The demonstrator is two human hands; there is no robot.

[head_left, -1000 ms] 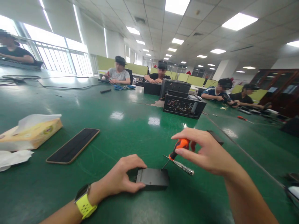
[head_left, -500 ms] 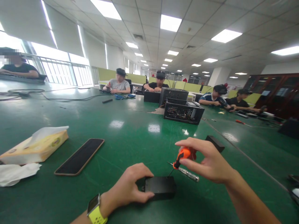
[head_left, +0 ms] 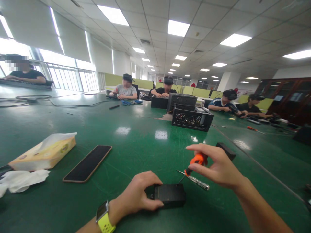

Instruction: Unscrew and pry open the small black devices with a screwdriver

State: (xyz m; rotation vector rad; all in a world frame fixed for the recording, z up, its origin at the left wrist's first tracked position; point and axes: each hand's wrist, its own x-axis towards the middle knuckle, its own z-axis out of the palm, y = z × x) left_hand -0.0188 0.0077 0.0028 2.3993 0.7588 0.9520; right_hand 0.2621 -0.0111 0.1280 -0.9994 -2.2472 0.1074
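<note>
My left hand [head_left: 143,192], with a yellow-strapped watch on the wrist, grips the left end of a small black box [head_left: 171,194] between thumb and fingers. The box lies on the green table. An orange-and-black screwdriver [head_left: 198,159] is in my right hand [head_left: 213,163], its handle between thumb and fingers. Its shaft slants down to the box's far right corner; I cannot make out the exact contact at the tip. A second screwdriver with a clear handle [head_left: 200,183] lies on the table just right of the box, beneath my right hand.
A phone [head_left: 87,163] and a tissue pack [head_left: 46,152] lie to the left. Another black block [head_left: 225,151] is behind my right hand. Open computer cases [head_left: 191,119] stand farther back. Several people sit around the table, one person [head_left: 126,89] across from me.
The view has shifted slightly, moving everything a little right and down in the picture. My right hand's grip on the screwdriver handle has turned slightly. My left hand still holds the box.
</note>
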